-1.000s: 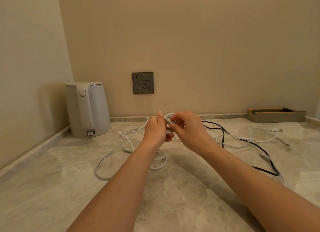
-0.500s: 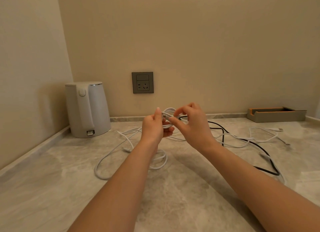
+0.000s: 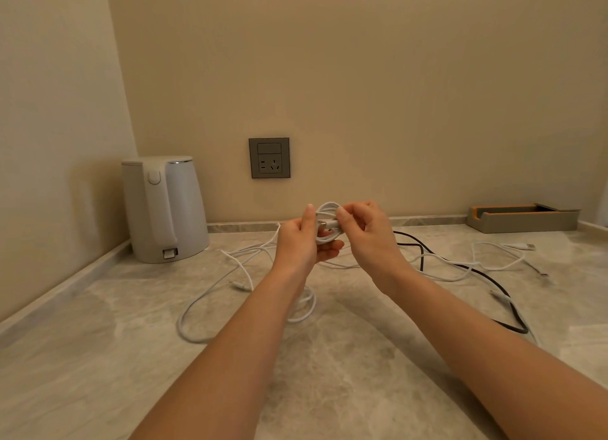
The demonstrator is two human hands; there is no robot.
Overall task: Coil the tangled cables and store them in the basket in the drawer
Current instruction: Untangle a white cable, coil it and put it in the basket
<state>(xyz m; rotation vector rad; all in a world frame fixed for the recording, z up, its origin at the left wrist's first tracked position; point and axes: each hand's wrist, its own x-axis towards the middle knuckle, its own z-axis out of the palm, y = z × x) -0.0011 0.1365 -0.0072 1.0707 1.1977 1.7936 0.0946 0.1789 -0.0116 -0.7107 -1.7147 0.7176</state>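
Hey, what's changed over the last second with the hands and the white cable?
The right hand closed its spread fingers and now pinches the white plug end against the small white cable coil that the left hand holds; both hands rose slightly. The loose white cable loops, the black cable and the white electric kettle stayed put on the marble counter.

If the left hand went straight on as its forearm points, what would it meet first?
Probably the back wall below the socket; only the white cable coil that the left hand holds lies between. Depth is unclear.
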